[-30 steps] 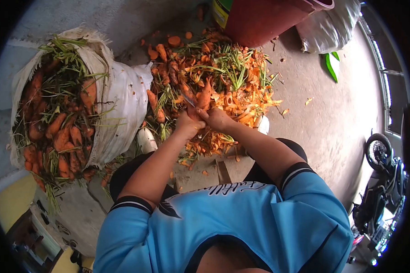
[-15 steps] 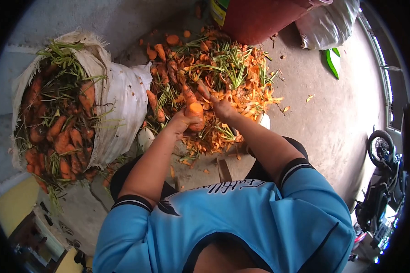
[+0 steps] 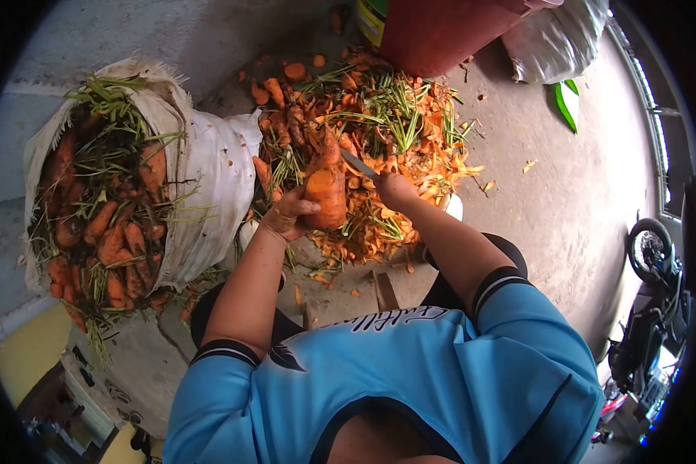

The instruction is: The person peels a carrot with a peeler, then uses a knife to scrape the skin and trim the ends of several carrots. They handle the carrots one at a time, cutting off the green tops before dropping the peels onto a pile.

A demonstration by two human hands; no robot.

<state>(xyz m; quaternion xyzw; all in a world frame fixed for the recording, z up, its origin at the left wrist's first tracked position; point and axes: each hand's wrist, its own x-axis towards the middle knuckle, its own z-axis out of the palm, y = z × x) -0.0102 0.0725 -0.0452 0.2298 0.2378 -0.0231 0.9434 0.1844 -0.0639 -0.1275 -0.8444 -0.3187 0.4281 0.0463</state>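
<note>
My left hand (image 3: pixel 289 214) is closed round the thick lower end of a large orange carrot (image 3: pixel 326 197), whose narrow tip points away from me. A cut, paler orange patch shows on its side. In my right hand (image 3: pixel 395 190) is a knife (image 3: pixel 358 165), its blade pointing up and left toward the carrot's upper part. I cannot tell whether the blade touches it. Beneath and beyond both hands lies a heap of orange peelings (image 3: pixel 371 228) mixed with green stalks and several carrots.
A white sack (image 3: pixel 213 178) full of carrots lies open at the left. Behind the heap stands a red bucket (image 3: pixel 448 35), beside another pale sack (image 3: pixel 561 46). A green leaf (image 3: pixel 566 107) lies on the floor. At the far right is a motorcycle (image 3: pixel 646 325).
The carrot has turned and come nearer to me, with my left hand moving slightly left. My right hand has shifted slightly right, and the knife blade now shows clearly.
</note>
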